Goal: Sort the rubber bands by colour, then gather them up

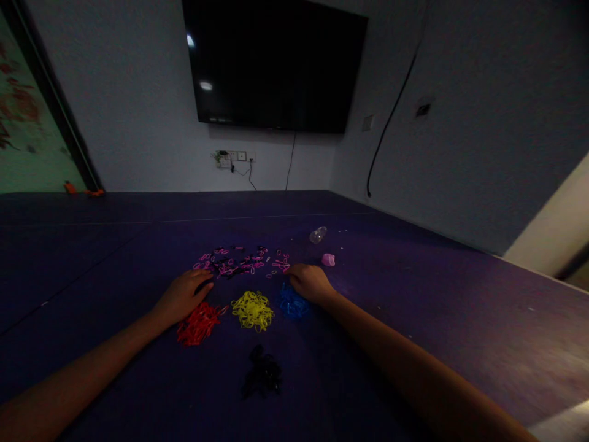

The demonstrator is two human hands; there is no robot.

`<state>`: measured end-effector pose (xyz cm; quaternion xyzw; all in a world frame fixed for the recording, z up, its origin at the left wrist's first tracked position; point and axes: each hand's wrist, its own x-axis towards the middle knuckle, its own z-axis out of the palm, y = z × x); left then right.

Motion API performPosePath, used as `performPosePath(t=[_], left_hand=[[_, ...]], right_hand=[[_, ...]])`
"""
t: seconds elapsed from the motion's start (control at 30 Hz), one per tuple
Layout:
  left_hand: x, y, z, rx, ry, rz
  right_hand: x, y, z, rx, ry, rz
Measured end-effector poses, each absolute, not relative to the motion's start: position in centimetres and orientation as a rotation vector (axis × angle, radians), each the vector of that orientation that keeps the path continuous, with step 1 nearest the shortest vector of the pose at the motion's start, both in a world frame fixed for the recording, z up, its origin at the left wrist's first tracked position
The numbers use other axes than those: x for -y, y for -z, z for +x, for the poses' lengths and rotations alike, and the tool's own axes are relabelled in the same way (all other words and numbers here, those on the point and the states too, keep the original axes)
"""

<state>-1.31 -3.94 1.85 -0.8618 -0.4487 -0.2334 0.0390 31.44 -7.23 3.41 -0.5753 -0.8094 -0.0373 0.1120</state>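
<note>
Small pink and black rubber bands (pixel 237 264) lie mixed and scattered ahead of both hands. My left hand (pixel 186 293) rests at their left edge, thumb apart from the fingers, with nothing visible in it. Just below it sits a heap of red rubber bands (pixel 199 324). My right hand (pixel 310 281) is at the right edge of the scatter, fingers curled down beside a few pink bands; its fingertips are partly hidden. Blue rubber bands (pixel 293 302) lie under and beside its wrist. Between the hands is a yellow rubber band heap (pixel 253 310), with a black rubber band heap (pixel 262 373) nearer me.
Beyond my right hand lie a crumpled pink object (pixel 328 259) and a clear plastic object (pixel 318 234) on the dark purple surface (pixel 138 245). A large screen (pixel 276 61) hangs on the wall above sockets and cables (pixel 242 156). Orange objects (pixel 94 193) sit far left.
</note>
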Motion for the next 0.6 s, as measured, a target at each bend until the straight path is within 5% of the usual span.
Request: performPosePath(t=[0.6], left_hand=[[3.82,-1.90,-1.28,1.388,0.669,-2.645]], right_hand=[[7.22,-3.35,31.44,2.367,0.089,-1.670]])
